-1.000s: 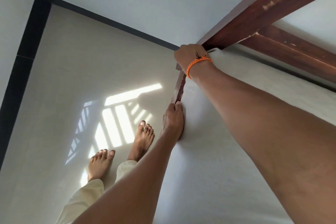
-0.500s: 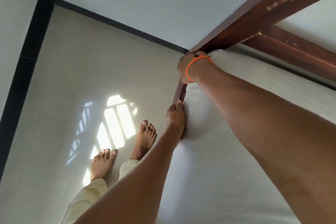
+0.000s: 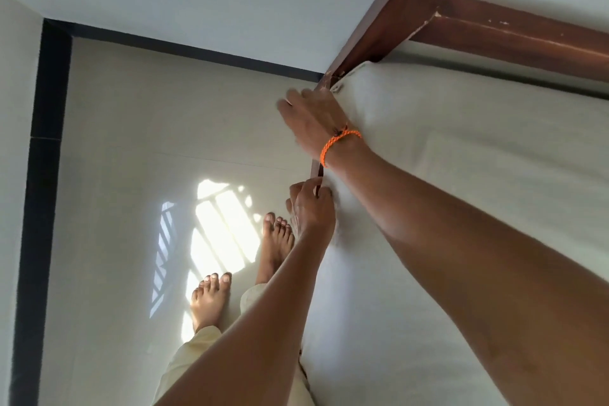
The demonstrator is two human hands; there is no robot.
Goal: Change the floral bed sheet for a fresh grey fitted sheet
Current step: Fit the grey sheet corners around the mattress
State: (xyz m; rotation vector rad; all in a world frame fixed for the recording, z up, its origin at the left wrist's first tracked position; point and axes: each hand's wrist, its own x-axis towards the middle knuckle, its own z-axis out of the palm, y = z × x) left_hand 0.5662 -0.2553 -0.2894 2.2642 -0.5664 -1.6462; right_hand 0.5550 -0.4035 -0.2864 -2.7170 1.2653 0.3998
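Observation:
A pale grey fitted sheet [image 3: 461, 181] lies stretched over the mattress on the right, and its corner [image 3: 354, 81] sits against the dark wooden bed frame [image 3: 412, 10]. My right hand [image 3: 313, 122], with an orange wristband, hovers blurred just left of that corner, fingers spread and holding nothing. My left hand [image 3: 311, 208] is lower on the bed's side edge. Its fingers are curled over the sheet's edge at the wooden side rail [image 3: 318, 171]. No floral sheet is in view.
My bare feet [image 3: 211, 300] stand on the cream tiled floor [image 3: 131, 158] close beside the bed, with a sunlight patch [image 3: 217, 234] next to them. A black skirting band [image 3: 49, 109] runs along the walls. The headboard rail [image 3: 527, 39] crosses the upper right.
My right hand has come off the mattress corner, moved left and down, and spread its fingers. My left hand stays at the side edge. The camera has shifted slightly.

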